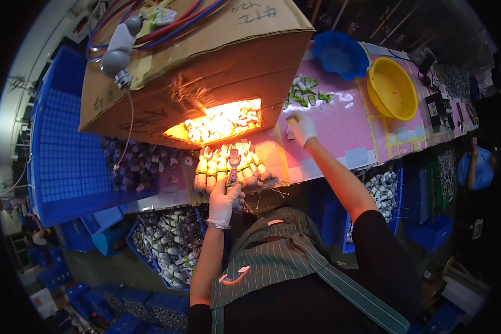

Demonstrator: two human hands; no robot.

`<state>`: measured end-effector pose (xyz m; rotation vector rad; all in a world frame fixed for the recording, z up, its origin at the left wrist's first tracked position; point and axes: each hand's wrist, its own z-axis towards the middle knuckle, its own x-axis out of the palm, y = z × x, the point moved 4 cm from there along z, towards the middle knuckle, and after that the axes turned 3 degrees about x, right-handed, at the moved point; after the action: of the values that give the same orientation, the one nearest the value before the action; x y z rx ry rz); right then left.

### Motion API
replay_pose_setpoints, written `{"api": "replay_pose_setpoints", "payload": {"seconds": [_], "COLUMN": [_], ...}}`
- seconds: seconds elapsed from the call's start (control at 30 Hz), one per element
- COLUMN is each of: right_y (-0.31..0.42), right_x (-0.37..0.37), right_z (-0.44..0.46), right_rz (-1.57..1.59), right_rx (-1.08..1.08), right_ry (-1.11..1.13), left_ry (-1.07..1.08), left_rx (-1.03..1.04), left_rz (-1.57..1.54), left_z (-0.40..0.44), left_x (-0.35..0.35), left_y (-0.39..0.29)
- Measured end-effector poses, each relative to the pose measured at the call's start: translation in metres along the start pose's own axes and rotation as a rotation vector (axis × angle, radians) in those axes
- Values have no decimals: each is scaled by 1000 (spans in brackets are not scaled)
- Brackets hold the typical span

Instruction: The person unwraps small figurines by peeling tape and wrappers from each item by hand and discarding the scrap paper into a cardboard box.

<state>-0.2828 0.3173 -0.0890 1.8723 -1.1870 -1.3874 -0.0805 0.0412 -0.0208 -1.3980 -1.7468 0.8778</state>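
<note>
My left hand [222, 205], in a white glove, is closed around a small grey figure-shaped piece [234, 162] that stands upright from its fingers. Right behind it, a row of similar pale pieces [210, 167] lies in front of the lit opening of a cardboard box [206, 94]. My right hand [303, 129], also gloved, is over the pink table surface with its fingers curled together. What they grip, if anything, is too small to make out. A small white piece [290, 133] is by its fingertips, and green-and-white pieces [306, 89] are scattered beyond it.
A blue basin [340, 54] and a yellow basin [392, 89] stand at the back right. A large blue crate [67, 150] is at the left. Bins of grey-white pieces [175, 245] sit below the table edge. Another person [477, 167] is at the far right.
</note>
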Motion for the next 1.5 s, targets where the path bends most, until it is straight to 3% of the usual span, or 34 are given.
{"api": "replay_pose_setpoints", "payload": {"seconds": [0.07,0.17,0.4,0.5,0.63,0.7,0.77,0.87,0.93,1.0,1.07,1.17,1.23,1.27,1.33,1.37,1.5], "right_y": [-15,-9,-30,-30,-10,47,65,80,72,93,103,104,89,93,102,102,110], "right_x": [-21,-29,-33,-29,30,47,70,87,101,96,98,107,119,119,122,123,130], "right_z": [55,82,60,27,-47,-110,-143,-157,-159,-167,-173,-174,-171,-171,-176,-176,-177], "right_rz": [-240,-452,-611,-474,97,466,577,558,473,-128,-136,-226,231,225,614,573,492], "right_rx": [-101,-81,-38,35,-197,-106,23,69,86,-596,-685,-606,-27,-29,119,108,37], "right_ry": [-292,-381,-345,-335,74,462,647,592,574,201,174,281,609,616,755,779,732], "left_ry": [2,20,27,34,6,-20,-13,-36,-124,-118,-119,-95,-118,-129,-173,-210,-263], "left_rx": [-14,-61,-35,-34,-25,42,88,141,373,254,260,187,165,141,226,310,441], "left_rz": [-6,-1,-26,-76,-106,-117,-131,-16,166,47,105,13,80,153,260,372,338], "left_z": [-2,-4,-6,-3,2,8,8,8,7,0,-5,-13,-16,-17,-19,-21,-24], "left_x": [3,10,14,10,12,14,17,9,1,-7,-15,-26,-34,-36,-40,-40,-37], "left_y": [0,3,-7,-8,-7,-4,-7,-15,-19,-15,-12,-10,-11,-11,-12,-15,-19]}}
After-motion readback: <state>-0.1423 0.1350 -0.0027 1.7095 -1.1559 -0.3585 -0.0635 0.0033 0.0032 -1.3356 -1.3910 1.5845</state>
